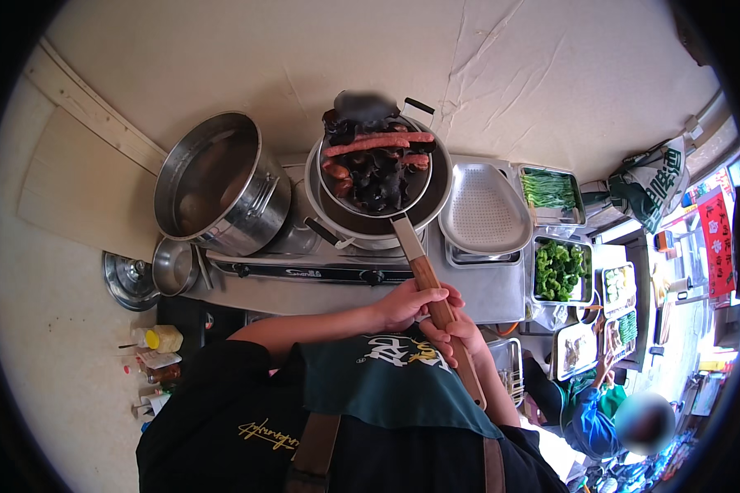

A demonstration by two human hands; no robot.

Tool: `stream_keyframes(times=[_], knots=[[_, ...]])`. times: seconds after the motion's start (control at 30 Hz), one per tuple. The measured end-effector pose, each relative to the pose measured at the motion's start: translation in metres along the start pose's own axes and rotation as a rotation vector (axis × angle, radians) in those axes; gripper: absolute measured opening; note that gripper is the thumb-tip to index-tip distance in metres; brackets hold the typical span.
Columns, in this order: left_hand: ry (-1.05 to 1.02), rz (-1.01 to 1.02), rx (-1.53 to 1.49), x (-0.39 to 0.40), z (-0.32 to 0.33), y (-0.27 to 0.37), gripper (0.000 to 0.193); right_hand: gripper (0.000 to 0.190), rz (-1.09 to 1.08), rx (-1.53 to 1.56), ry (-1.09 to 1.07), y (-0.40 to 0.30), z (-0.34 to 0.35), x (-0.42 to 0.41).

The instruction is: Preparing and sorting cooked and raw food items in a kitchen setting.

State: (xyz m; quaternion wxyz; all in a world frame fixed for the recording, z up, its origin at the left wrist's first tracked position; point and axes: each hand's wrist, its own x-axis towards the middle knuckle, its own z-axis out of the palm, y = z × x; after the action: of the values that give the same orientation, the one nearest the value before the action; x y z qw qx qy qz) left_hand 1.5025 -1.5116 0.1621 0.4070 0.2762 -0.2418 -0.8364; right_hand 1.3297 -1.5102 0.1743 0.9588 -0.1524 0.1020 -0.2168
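My left hand (410, 305) and my right hand (453, 336) both grip the wooden handle (435, 286) of a round strainer, the left nearer its metal shank. The strainer's bowl (428, 185) is over a wide metal pot (447, 203) with black side handles. Heaped in the bowl are dark wood-ear-like pieces (373, 179), several pinkish sausages (370, 145) and brown-red chunks (339, 179). The pot stands on the right burner of a gas stove (308, 272). What lies beneath the food in the strainer is hidden.
A tall steel pot (271, 209) of brown liquid stands left, beside a small metal pan (176, 266). Right are a perforated tray (486, 209), trays of green vegetables (549, 188) and broccoli (556, 271). A co-worker (592, 419) is at the lower right. The wall (376, 49) rises behind the stove.
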Motion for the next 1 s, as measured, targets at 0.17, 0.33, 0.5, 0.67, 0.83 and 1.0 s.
stream_keyframes(times=[0.17, 0.33, 0.5, 0.67, 0.83, 1.0], knots=[[0.009, 0.004, 0.018, -0.0007, 0.0025, 0.0025, 0.026, 0.047, -0.013, -0.002, -0.016, -0.0001, 0.0003, 0.0002], [0.008, 0.006, 0.016, -0.0008, 0.0037, 0.0031, 0.026, 0.047, 0.006, -0.006, -0.035, -0.0007, -0.0026, -0.0003], [0.002, 0.012, 0.012, -0.0007, 0.0040, 0.0026, 0.027, 0.047, 0.006, -0.008, -0.021, -0.0013, -0.0019, -0.0012], [-0.012, 0.015, 0.012, -0.0007, 0.0036, 0.0026, 0.027, 0.047, 0.004, -0.012, -0.012, -0.0023, 0.0002, -0.0014], [0.001, 0.018, 0.008, -0.0014, 0.0058, 0.0026, 0.027, 0.048, 0.008, -0.039, -0.010, -0.0030, 0.0015, -0.0014], [-0.020, 0.024, -0.005, 0.0001, 0.0063, 0.0026, 0.028, 0.048, 0.013, -0.072, -0.010, -0.0047, 0.0036, -0.0020]])
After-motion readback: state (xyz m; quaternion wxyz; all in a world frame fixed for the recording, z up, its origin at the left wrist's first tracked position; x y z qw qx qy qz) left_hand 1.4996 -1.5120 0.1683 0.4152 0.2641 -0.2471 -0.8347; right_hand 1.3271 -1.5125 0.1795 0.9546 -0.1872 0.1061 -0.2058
